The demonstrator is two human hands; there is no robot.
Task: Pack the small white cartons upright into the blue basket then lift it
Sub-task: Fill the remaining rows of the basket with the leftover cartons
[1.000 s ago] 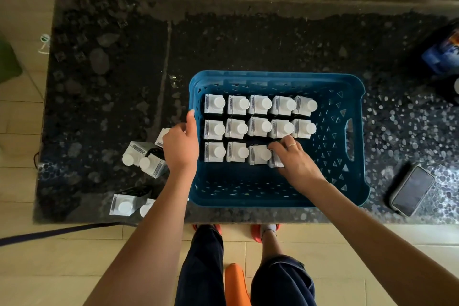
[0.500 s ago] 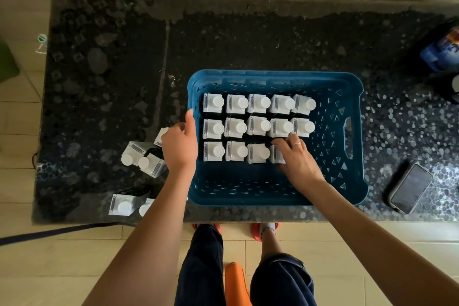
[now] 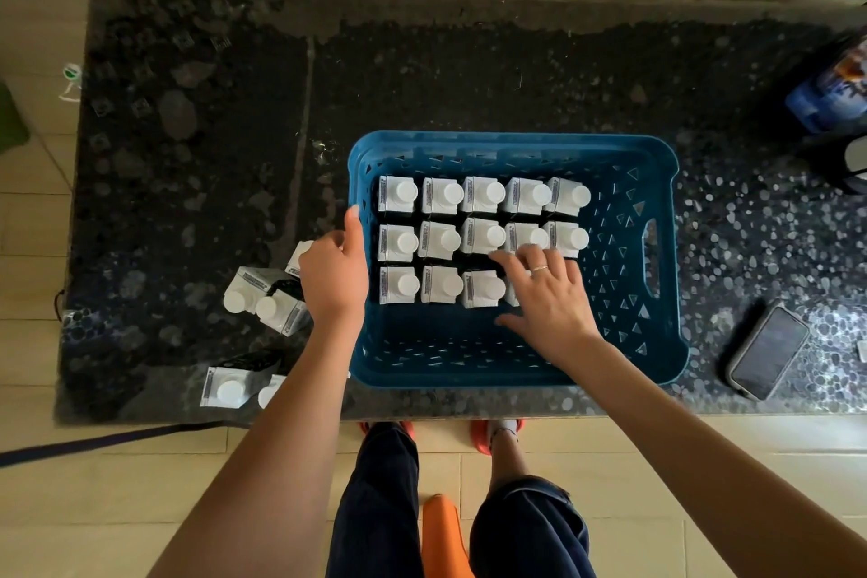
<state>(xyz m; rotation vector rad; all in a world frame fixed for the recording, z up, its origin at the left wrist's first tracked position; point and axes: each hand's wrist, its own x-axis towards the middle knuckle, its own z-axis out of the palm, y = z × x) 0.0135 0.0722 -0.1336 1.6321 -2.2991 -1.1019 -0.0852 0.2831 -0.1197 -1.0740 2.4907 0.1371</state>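
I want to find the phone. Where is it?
Start at the blue basket on the dark table. Go past its right wall toward the near edge: the phone lies flat there, a dark, tilted rectangle, unlike the white cartons.

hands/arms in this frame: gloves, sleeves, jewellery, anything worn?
No gloves, and no sleeves in view: both forearms are bare up to the frame edge. The right hand wears a thin band ring on one finger. The left hand shows no ring, watch or strap. No markings or cables on either arm.
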